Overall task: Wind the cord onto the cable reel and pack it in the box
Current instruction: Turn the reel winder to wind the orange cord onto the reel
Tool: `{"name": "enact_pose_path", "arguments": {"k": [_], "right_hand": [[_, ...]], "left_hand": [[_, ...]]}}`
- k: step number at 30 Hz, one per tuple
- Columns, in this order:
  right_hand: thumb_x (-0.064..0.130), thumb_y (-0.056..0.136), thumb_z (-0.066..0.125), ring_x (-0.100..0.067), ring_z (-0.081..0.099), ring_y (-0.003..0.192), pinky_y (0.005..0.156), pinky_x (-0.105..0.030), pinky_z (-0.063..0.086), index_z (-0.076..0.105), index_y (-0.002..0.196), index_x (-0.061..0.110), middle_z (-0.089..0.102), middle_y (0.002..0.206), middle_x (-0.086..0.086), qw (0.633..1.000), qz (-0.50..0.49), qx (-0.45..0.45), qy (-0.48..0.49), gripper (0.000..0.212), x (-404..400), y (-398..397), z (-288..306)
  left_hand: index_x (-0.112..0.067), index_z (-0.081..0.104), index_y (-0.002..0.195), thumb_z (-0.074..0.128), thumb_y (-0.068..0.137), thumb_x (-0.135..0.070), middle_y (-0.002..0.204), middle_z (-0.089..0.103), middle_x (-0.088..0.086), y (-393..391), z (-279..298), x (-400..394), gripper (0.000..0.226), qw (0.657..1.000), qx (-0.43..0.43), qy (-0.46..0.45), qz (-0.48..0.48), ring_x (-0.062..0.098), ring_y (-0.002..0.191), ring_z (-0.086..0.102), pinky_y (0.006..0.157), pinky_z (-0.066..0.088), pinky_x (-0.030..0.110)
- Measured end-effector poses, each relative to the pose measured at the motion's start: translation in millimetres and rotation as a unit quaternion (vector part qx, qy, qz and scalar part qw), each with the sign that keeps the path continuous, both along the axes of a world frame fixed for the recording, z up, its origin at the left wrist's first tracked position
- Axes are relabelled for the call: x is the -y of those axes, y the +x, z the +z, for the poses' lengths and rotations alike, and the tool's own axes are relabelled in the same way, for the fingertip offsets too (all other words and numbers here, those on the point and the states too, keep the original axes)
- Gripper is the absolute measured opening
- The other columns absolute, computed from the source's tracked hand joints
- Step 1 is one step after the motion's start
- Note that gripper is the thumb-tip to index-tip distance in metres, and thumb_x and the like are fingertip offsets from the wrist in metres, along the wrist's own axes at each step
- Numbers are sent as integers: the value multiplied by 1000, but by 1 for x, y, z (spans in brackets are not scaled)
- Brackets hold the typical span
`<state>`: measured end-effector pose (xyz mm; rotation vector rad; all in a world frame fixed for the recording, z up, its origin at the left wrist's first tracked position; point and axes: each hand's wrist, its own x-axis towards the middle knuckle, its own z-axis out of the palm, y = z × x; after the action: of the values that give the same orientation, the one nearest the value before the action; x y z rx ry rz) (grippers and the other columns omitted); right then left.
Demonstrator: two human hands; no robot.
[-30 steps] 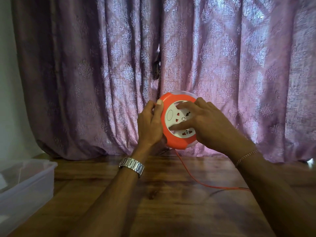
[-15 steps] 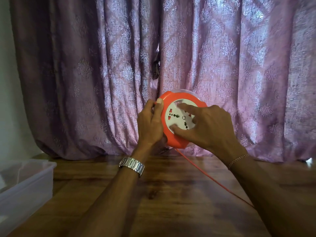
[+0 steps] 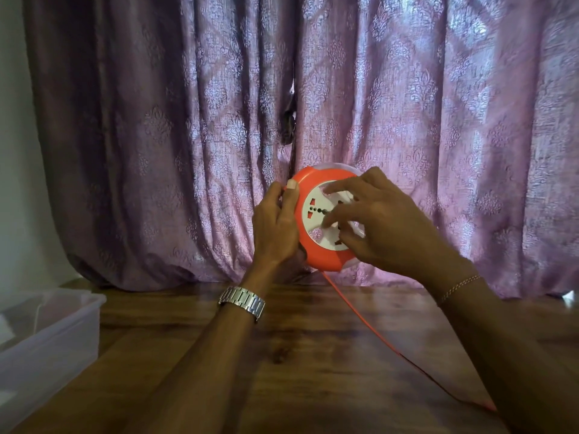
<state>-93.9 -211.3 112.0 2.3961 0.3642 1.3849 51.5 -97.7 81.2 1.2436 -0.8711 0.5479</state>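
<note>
The round orange cable reel [image 3: 322, 256] with a white socket face is held upright above the wooden table, in front of the curtain. My left hand [image 3: 275, 227] grips its left rim, thumb on the orange edge. My right hand [image 3: 376, 220] lies across the white socket face, fingertips pressed into its recesses, hiding the reel's right half. A flat orange cord [image 3: 369, 327] runs from the reel's bottom down and right across the table, then passes under my right forearm.
A clear plastic box [image 3: 47, 336] stands open at the left edge of the wooden table [image 3: 297, 355]. A purple patterned curtain [image 3: 313, 104] hangs close behind the reel. A small white object lies at the far right by the curtain hem.
My right hand has turned the socket face, so its markings have rotated. The cord on the table has swung from a slack curve to a straighter line toward me.
</note>
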Motion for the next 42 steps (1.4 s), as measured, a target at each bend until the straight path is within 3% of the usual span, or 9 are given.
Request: {"name": "enact_pose_path", "arguments": {"k": [3, 8, 16, 18, 21, 26, 33, 37, 42], "right_hand": [[0, 66, 68, -31, 46, 106, 93, -43, 46, 75, 98, 39, 55, 135, -7, 996, -50, -68, -8, 51, 0, 1, -2], [0, 64, 76, -32, 47, 102, 78, -43, 45, 71, 104, 47, 54, 136, -6, 992, -97, -72, -27, 62, 2, 3, 0], [27, 79, 59, -28, 52, 97, 71, -37, 34, 65, 108, 54, 58, 121, -4, 988, -146, -18, -44, 41, -1, 1, -4], [34, 75, 42, -28, 55, 92, 72, -38, 38, 61, 115, 54, 60, 110, -6, 989, -147, -9, -15, 48, -3, 0, -5], [55, 73, 53, -28, 63, 77, 70, -38, 45, 56, 124, 49, 66, 84, -4, 988, -143, 40, 45, 52, -3, 2, -7], [84, 66, 50, -29, 65, 57, 52, -24, 43, 71, 107, 35, 71, 62, -1, 968, -153, 162, 116, 67, -10, 6, -8], [74, 77, 56, -28, 60, 76, 69, -37, 42, 68, 110, 24, 72, 78, -1, 982, -126, 118, 77, 61, -7, 2, -5], [31, 84, 67, -25, 47, 94, 75, -44, 46, 65, 103, 24, 63, 109, -1, 998, -46, 13, 38, 20, -1, -4, 2], [-1, 78, 58, -30, 39, 115, 96, -44, 43, 64, 119, 45, 42, 146, -7, 985, -102, -135, 36, 63, -2, -6, 1]], "left_hand": [[-27, 51, 75, 46, 100, -51, 63, 59, -4, 0, -1, 1, 35, 1000, 5, 3, -2, 27, 65, 62, 63, 52, 58], [-15, 49, 78, 47, 95, -57, 67, 58, 7, 1, -1, 2, 46, 1000, 8, -9, -8, 39, 68, 60, 65, 51, 61], [-9, 51, 81, 48, 99, -49, 70, 59, 15, -2, -3, 4, 44, 1000, 18, -6, 6, 44, 75, 62, 68, 50, 63], [-6, 52, 82, 48, 100, -47, 70, 58, 14, -2, -2, 4, 45, 1000, 17, -14, 3, 38, 71, 59, 70, 50, 62], [-17, 50, 76, 49, 100, -46, 66, 55, 2, -4, -1, 3, 37, 1000, 1, -18, -4, 27, 67, 53, 68, 50, 62], [-4, 51, 84, 47, 99, -50, 74, 62, 18, -9, 1, 2, 49, 1000, 3, -19, -8, 44, 78, 63, 71, 52, 63], [0, 52, 88, 45, 100, -49, 76, 63, 18, -9, 0, 0, 51, 1000, 3, -12, -12, 42, 77, 64, 69, 52, 61], [-3, 54, 87, 45, 100, -48, 75, 63, 16, -6, -1, 1, 48, 1000, 1, -10, -9, 38, 73, 61, 69, 51, 60], [-25, 52, 76, 46, 100, -48, 74, 63, 10, -2, -1, 1, 35, 1000, -2, -9, 4, 43, 80, 64, 71, 53, 61]]}}
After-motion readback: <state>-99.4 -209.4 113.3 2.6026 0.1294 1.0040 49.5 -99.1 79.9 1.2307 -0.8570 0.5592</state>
